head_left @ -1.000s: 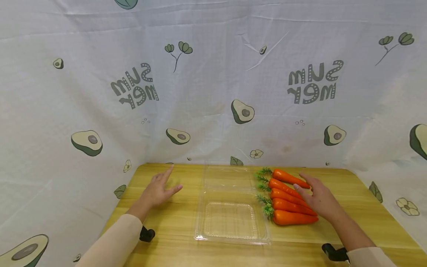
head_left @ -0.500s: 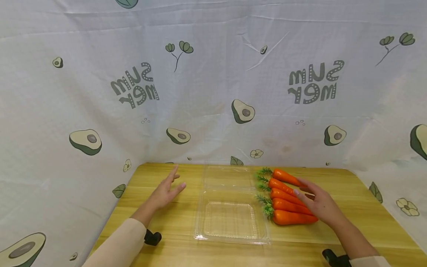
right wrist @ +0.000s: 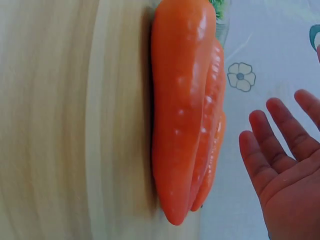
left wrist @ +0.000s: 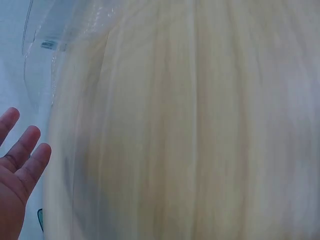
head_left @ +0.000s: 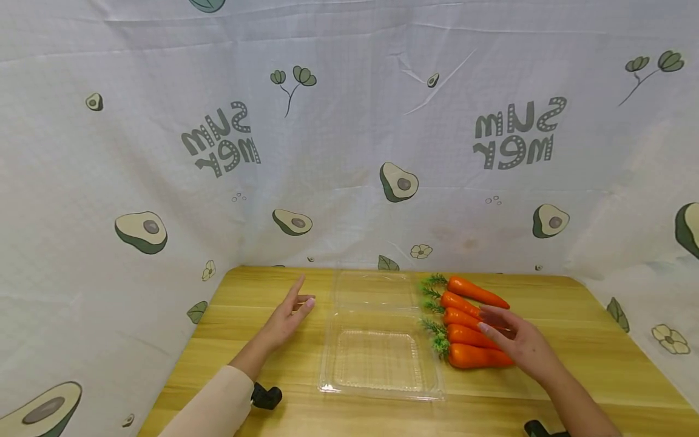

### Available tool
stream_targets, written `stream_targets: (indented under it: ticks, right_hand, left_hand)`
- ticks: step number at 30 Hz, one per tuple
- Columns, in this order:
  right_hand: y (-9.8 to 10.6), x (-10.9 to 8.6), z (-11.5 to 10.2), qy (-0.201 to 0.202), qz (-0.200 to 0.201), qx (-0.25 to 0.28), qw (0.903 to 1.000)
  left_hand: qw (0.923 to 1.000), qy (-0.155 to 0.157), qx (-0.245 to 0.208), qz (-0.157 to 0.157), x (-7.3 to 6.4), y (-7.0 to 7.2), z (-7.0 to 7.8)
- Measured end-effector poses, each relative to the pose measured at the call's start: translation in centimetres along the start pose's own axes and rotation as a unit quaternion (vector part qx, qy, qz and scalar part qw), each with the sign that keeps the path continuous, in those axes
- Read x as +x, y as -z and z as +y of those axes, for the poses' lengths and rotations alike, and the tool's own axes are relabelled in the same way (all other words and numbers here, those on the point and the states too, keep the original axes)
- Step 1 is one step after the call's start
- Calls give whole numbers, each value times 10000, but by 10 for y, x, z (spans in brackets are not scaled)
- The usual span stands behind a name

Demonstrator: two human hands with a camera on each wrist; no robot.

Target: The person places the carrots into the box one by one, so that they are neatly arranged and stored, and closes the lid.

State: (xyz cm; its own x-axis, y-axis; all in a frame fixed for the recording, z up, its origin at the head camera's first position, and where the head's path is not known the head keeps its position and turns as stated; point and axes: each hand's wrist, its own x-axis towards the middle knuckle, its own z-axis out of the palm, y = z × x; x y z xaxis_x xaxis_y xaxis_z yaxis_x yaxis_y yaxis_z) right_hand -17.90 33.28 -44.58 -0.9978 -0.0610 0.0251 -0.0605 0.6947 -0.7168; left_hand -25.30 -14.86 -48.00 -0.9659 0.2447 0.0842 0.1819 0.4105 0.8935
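Observation:
Several orange carrots [head_left: 469, 357] with green leafy tops [head_left: 434, 328] lie in a row on the right side of the table, tops toward the left. My right hand [head_left: 516, 341] hovers at the pointed ends of the front ones, overlapping them in the head view. Its fingers [right wrist: 272, 135] are spread beside the carrots [right wrist: 182, 110] in the right wrist view, with nothing held. A clear plastic clamshell box [head_left: 377, 394] lies opened out in the middle, its lid [head_left: 374, 290] toward the back. Left of the box, my left hand [head_left: 283, 321] is held with fingers extended, holding nothing.
The wood-grain table [head_left: 229, 303] ends at the back against a white curtain [head_left: 338, 152] printed with avocados and flowers. The curtain also hangs along both sides. Black wrist mounts [head_left: 266, 397] sit under the forearms.
My left hand has moved right, closer to the clear box. My right hand has come forward from the back carrot's tip to the carrots nearer me. Carrots and box stay put.

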Motion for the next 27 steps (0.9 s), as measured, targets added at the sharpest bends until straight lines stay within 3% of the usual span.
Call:
stream_targets:
  ticks: [9,17,27]
  right_hand:
    - [-9,-7,2,-93,-8,331,9994]
    - [-15,-14,7,-111,127,-250,9995]
    - [-22,-16,12,59,151,-512,9986]
  left_hand:
    - [9964,-139,-837,-24,1,-17,-1]
    - [9917,69,-1275,-125,2,-32,-4]
    - [9883,21,-1515,-149,6,-50,-6]
